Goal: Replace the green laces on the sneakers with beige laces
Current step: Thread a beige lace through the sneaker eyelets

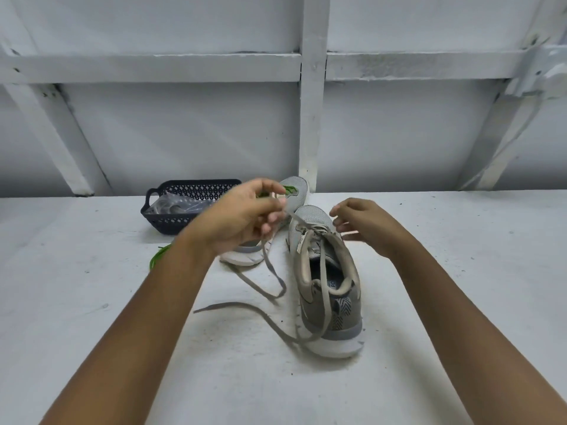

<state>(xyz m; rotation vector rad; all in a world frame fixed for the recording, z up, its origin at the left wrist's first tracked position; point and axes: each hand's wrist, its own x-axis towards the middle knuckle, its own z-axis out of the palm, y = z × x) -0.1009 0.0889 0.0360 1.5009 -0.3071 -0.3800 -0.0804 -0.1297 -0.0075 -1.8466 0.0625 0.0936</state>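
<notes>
Basket (171, 223) partly behind left hand (245, 216)

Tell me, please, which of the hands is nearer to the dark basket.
Left. The left hand, pinching a beige lace, is just right of the basket; the right hand is farther right, beyond the near sneaker.

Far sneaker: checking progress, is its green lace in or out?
In, at least partly: green lace shows on the far sneaker; the left hand hides the rest.
</notes>
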